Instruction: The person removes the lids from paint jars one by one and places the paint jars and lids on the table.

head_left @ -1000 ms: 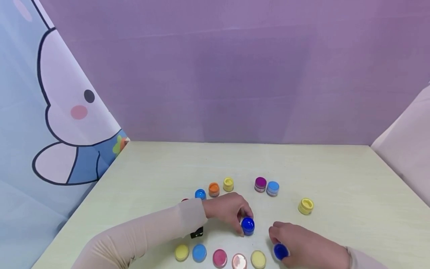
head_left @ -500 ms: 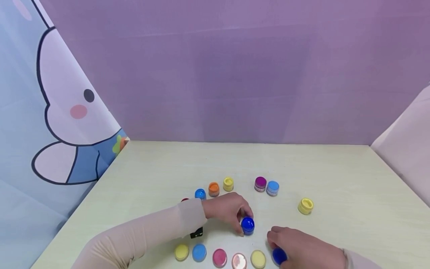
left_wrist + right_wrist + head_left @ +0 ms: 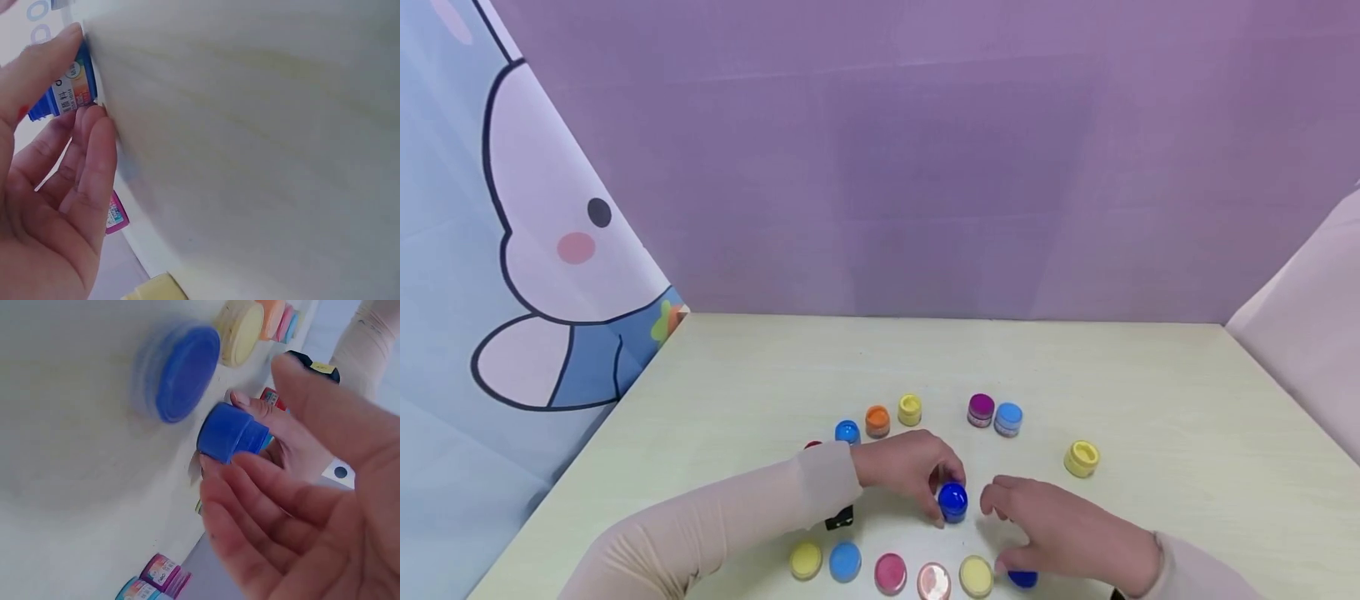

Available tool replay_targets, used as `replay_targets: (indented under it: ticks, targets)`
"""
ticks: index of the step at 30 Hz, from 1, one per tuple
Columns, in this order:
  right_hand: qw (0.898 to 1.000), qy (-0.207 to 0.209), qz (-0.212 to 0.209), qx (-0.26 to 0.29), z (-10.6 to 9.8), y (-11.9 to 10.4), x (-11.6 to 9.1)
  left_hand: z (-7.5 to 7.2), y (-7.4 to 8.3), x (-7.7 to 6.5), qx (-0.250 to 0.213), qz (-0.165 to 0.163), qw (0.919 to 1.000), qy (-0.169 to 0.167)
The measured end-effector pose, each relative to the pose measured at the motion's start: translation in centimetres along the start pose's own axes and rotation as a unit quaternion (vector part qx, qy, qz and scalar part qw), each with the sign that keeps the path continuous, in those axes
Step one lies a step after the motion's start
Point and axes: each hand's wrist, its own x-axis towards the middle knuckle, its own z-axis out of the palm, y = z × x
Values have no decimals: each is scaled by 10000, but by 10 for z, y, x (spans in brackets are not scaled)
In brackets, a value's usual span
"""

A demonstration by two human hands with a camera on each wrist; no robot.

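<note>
My left hand (image 3: 910,471) pinches a small dark blue paint jar (image 3: 952,502) between thumb and fingers as it stands on the table. No lid sits on it, and glossy blue shows at its top. Its printed label faces the palm in the left wrist view, where the thumb presses one side of the jar (image 3: 74,84). To the right is my right hand (image 3: 1056,529), fingers loosely bent and holding nothing. Below its thumb lies a dark blue lid (image 3: 1023,578), partly covered in the head view but plain in the right wrist view as a blue lid (image 3: 189,374).
Along the front edge runs a row of lids, among them a pale yellow lid (image 3: 977,576) and a pink lid (image 3: 891,573). Farther back stand an orange jar (image 3: 877,422), a purple jar (image 3: 981,410) and several others. A yellow jar (image 3: 1082,458) stands at right.
The right hand gripped the dark blue lid, shifted it slightly left and down to the row's end, then let go and lifted toward the jar. The left hand has stayed put.
</note>
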Motion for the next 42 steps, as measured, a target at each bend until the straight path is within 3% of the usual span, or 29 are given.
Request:
replay_targets:
  ticks: [7, 14, 20, 32, 38, 42]
  targets:
    - [9966, 818, -93, -95, 2, -1, 18, -5, -1, 1, 119, 15, 9997, -227]
    - [9905, 1310, -351, -238, 6, -5, 28, -8, -2, -2, 23, 24, 10000, -72]
    - [9902, 1292, -375, -380, 8, -10, 36, -13, -2, -5, 139, -97, 9998, 80]
    - [9948, 1011, -128, 51, 8, -14, 43, -14, -3, -11, 286, -9, 9993, 235]
    - [9943, 1047, 190, 42, 3, -3, 40, -14, -4, -13, 213, 49, 9994, 255]
    - [9906, 1214, 626, 25, -5, 11, 36, -13, -5, -15, 172, 81, 9994, 275]
